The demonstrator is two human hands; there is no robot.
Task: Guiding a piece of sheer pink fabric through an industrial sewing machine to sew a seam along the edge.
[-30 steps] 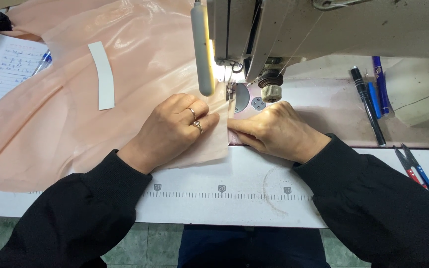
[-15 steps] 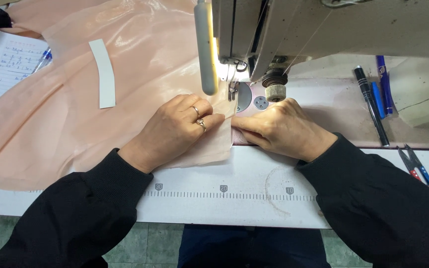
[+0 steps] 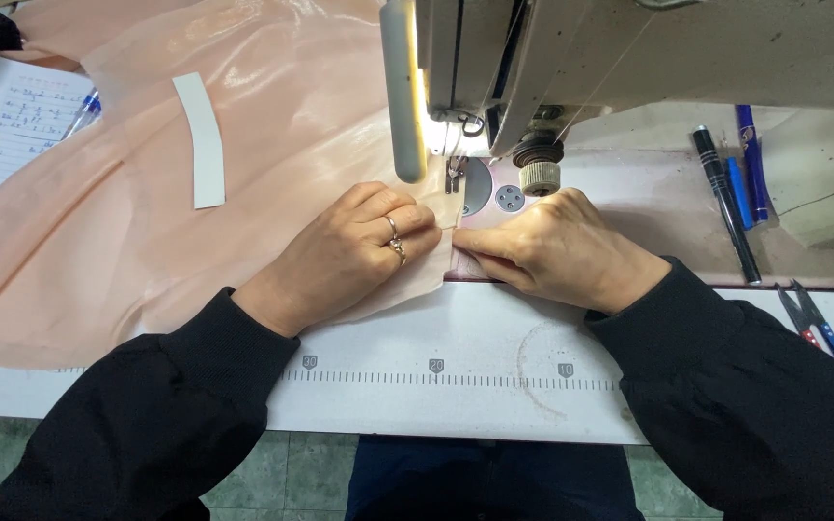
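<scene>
A white sewing table [image 3: 494, 338] with a printed ruler strip along its front edge fills the view, green floor tiles showing below it. A grey industrial sewing machine [image 3: 571, 58] stands at the top, its upper body cut off by the frame, with a lit tube lamp [image 3: 403, 92] hanging at its left side. The presser foot [image 3: 455, 176] is partly masked by the lamp glare, so the needle is hard to make out. Sheer peach fabric [image 3: 147, 212] spreads to the left, its far edges running out of view; a white curved strip [image 3: 202, 138] lies on it. The left hand [image 3: 354, 251], rings on one finger, lies flat and open on the fabric just before the foot, pressing it down. The right hand [image 3: 557, 246] lies beside it, fingers curled low over the fabric's edge; whether it pinches the cloth cannot be told, since the fingertips are hidden. A notebook [image 3: 7, 130] is cut off at the left, pens [image 3: 726, 198] lie at the right, and thread snips [image 3: 808, 318] sit near the right sleeve. Against half a second ago both hands hold the same pose, the whole scene sitting only slightly further right in view
</scene>
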